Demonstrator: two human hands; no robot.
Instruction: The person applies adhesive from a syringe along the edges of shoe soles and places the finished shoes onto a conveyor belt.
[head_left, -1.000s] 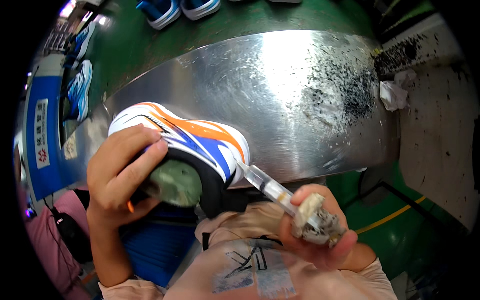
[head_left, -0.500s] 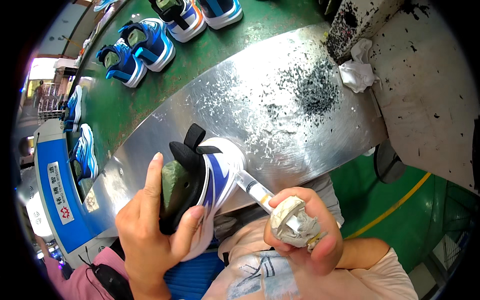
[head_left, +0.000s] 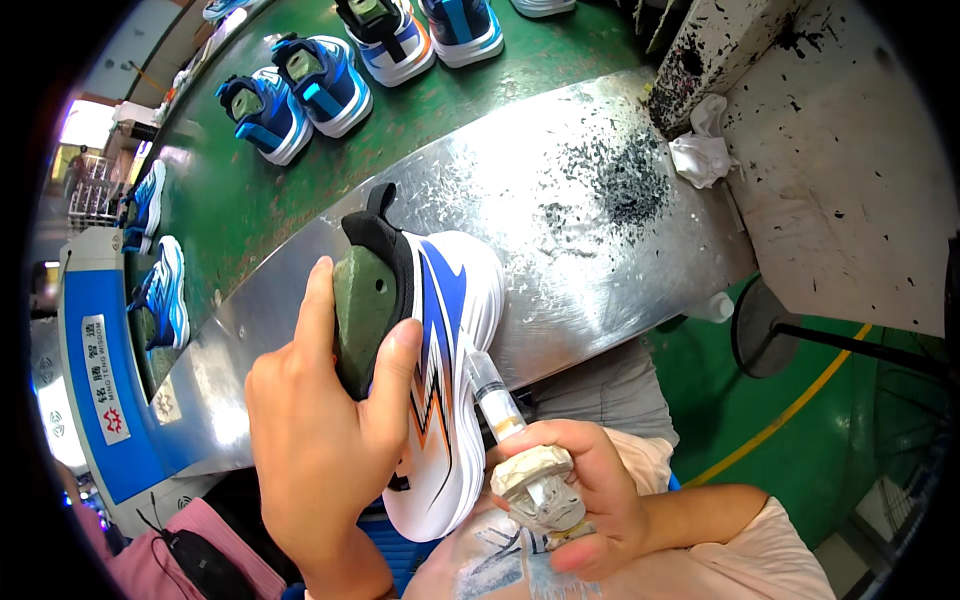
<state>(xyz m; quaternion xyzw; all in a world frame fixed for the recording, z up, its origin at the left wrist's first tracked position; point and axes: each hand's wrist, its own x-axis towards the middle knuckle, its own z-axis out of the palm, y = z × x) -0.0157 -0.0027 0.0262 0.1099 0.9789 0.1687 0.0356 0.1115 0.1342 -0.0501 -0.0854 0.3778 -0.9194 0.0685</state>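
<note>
A white running shoe [head_left: 432, 495] with purple and orange side panels is tilted over the near edge of the metal plate, its black heel pointing away from me. A green shoe last [head_left: 362, 310] fills its opening. My left hand [head_left: 325, 430] grips the shoe, with the thumb and index finger on either side of the last. Wrapped in my right hand [head_left: 605, 495] is a clear plastic syringe [head_left: 492, 392], its plunger end bound in a lumpy whitish wad [head_left: 540, 487]. The syringe tip meets the shoe's side near the sole line; whether it touches cannot be told.
The metal plate [head_left: 520, 150] carries black and white scraps. Several blue sneakers [head_left: 325, 85] stand on the green conveyor belt [head_left: 260, 200] beyond. At right are a stained machine panel [head_left: 830, 170], a crumpled white cloth [head_left: 700, 157] and a round dark disc on a bar [head_left: 762, 328].
My left hand has swung the shoe up and turned it, so more of its side and toe shows. My right hand has brought the syringe left and lower, along the sole line.
</note>
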